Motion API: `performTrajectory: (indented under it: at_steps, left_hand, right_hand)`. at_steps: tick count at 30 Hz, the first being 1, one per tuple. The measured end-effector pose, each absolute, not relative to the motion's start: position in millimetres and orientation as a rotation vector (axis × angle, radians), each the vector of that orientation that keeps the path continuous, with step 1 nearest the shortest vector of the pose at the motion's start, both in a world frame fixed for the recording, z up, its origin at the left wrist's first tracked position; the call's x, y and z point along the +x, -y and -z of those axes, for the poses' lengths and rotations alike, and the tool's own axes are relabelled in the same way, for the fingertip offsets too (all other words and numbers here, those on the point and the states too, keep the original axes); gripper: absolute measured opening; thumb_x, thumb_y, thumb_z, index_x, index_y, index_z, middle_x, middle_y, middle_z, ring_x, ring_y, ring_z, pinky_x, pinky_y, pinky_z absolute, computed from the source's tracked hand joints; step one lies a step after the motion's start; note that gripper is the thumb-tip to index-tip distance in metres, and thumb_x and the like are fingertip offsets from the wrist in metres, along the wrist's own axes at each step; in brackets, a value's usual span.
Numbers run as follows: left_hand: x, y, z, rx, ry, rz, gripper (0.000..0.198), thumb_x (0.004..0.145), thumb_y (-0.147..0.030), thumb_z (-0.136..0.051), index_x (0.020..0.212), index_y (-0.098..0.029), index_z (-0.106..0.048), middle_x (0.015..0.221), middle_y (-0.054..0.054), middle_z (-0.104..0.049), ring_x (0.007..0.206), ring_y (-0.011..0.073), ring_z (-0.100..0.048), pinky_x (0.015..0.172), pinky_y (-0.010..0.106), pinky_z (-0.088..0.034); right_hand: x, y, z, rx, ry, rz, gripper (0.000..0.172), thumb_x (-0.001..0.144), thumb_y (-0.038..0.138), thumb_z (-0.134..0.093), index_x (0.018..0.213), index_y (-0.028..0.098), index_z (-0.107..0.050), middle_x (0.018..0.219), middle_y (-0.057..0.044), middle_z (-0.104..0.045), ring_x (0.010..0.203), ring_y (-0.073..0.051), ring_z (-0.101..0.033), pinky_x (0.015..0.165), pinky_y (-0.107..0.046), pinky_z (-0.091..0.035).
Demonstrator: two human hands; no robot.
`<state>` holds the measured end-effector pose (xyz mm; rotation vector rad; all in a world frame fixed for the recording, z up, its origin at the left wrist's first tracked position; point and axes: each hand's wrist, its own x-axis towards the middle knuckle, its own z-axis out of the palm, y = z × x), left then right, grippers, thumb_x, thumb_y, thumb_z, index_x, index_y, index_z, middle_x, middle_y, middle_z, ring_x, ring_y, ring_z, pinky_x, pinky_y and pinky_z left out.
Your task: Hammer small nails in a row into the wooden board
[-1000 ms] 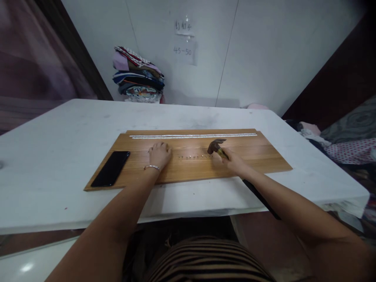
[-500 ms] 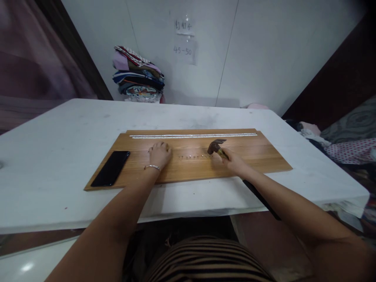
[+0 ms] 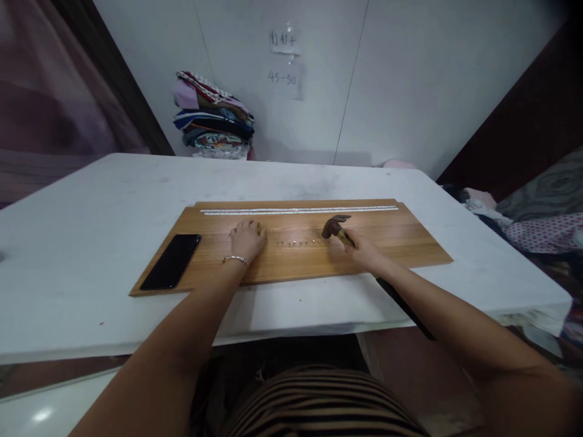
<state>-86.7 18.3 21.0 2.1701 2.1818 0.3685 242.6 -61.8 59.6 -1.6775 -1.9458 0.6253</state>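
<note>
My right hand is wrapped round a claw hammer near its head. The long black handle passes back under my forearm. The hammer head is just over the right end of a row of small nails on the wooden board. My left hand rests on the board left of the nails, its fingers curled down and together. Whatever may be under those fingertips is hidden.
A black phone lies on the board's left end. White measuring strips run along its far side. The board lies on a white-covered table. Folded clothes are stacked behind, against the wall with paper notes.
</note>
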Motion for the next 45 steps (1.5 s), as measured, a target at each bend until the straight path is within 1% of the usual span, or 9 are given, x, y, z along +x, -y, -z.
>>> performTrajectory:
  at_steps: [11, 16, 22, 27, 31, 36, 39, 45]
  left_hand:
    - [-86.4, -17.7, -22.4, 2.157, -2.185, -0.343, 0.037, 0.097, -0.034, -0.041, 0.112, -0.021, -0.072, 0.135, 0.015, -0.066, 0.129, 0.0335, -0.055, 0.107, 0.048, -0.041]
    - [-87.8, -19.9, -19.0, 2.165, -2.18, -0.36, 0.04, 0.097, -0.036, -0.039, 0.113, -0.02, -0.072, 0.137, 0.016, -0.065, 0.13, 0.0342, -0.055, 0.108, 0.05, -0.04]
    - [-89.0, -21.1, -16.2, 2.172, -2.177, -0.371, 0.039, 0.097, -0.036, -0.04, 0.112, -0.021, -0.073, 0.133, 0.016, -0.067, 0.128, 0.0341, -0.056, 0.107, 0.05, -0.041]
    - [-88.3, -20.7, -16.1, 2.169, -2.181, -0.384, 0.04, 0.097, -0.035, -0.04, 0.114, -0.019, -0.072, 0.136, 0.016, -0.066, 0.129, 0.0339, -0.055, 0.108, 0.05, -0.04]
    - [-86.8, -19.4, -18.9, 2.161, -2.191, -0.368, 0.039, 0.097, -0.035, -0.04, 0.115, -0.02, -0.072, 0.136, 0.016, -0.066, 0.129, 0.0338, -0.055, 0.107, 0.05, -0.041]
    - [-88.2, -20.0, -18.0, 2.18, -2.184, -0.365, 0.04, 0.097, -0.035, -0.039, 0.113, -0.019, -0.072, 0.134, 0.016, -0.066, 0.128, 0.0338, -0.056, 0.107, 0.049, -0.041]
    - [-89.0, -20.6, -16.6, 2.184, -2.184, -0.367, 0.04, 0.097, -0.035, -0.039, 0.113, -0.018, -0.072, 0.135, 0.016, -0.066, 0.128, 0.0338, -0.055, 0.107, 0.049, -0.041]
    - [-87.3, -18.9, -19.3, 2.18, -2.189, -0.361, 0.04, 0.098, -0.034, -0.04, 0.115, -0.017, -0.072, 0.136, 0.017, -0.065, 0.129, 0.0335, -0.056, 0.108, 0.049, -0.041]
  right_hand:
    - [240.6, 64.1, -60.8, -1.708, 1.941, -0.646, 0.037, 0.085, 0.022, -0.057, 0.12, 0.022, -0.068, 0.106, -0.008, -0.076, 0.091, -0.026, -0.068, 0.08, -0.035, -0.051]
    - [239.5, 63.5, -63.9, -1.698, 1.947, -0.633, 0.035, 0.084, 0.019, -0.056, 0.116, 0.022, -0.068, 0.105, -0.008, -0.076, 0.093, -0.025, -0.067, 0.083, -0.035, -0.051]
    - [237.8, 64.3, -62.8, -1.736, 1.924, -0.684, 0.034, 0.086, 0.025, -0.058, 0.118, 0.021, -0.068, 0.107, -0.01, -0.076, 0.093, -0.027, -0.068, 0.081, -0.036, -0.051]
    - [241.5, 64.5, -61.6, -1.715, 1.937, -0.67, 0.037, 0.085, 0.021, -0.056, 0.12, 0.021, -0.067, 0.112, -0.01, -0.076, 0.098, -0.028, -0.068, 0.083, -0.036, -0.051]
    - [243.0, 63.3, -60.1, -1.717, 1.949, -0.648, 0.04, 0.084, 0.02, -0.055, 0.123, 0.021, -0.067, 0.111, -0.009, -0.076, 0.097, -0.027, -0.068, 0.083, -0.036, -0.051]
    - [239.4, 64.5, -58.4, -1.722, 1.94, -0.655, 0.034, 0.086, 0.024, -0.057, 0.118, 0.021, -0.068, 0.105, -0.009, -0.076, 0.091, -0.025, -0.067, 0.078, -0.033, -0.05]
    - [237.5, 65.9, -60.0, -1.722, 1.924, -0.663, 0.032, 0.086, 0.027, -0.057, 0.116, 0.021, -0.069, 0.105, -0.009, -0.076, 0.091, -0.025, -0.066, 0.078, -0.033, -0.05]
    - [238.1, 65.4, -64.5, -1.731, 1.924, -0.643, 0.038, 0.085, 0.021, -0.055, 0.121, 0.02, -0.067, 0.109, -0.01, -0.076, 0.092, -0.026, -0.067, 0.082, -0.036, -0.05]
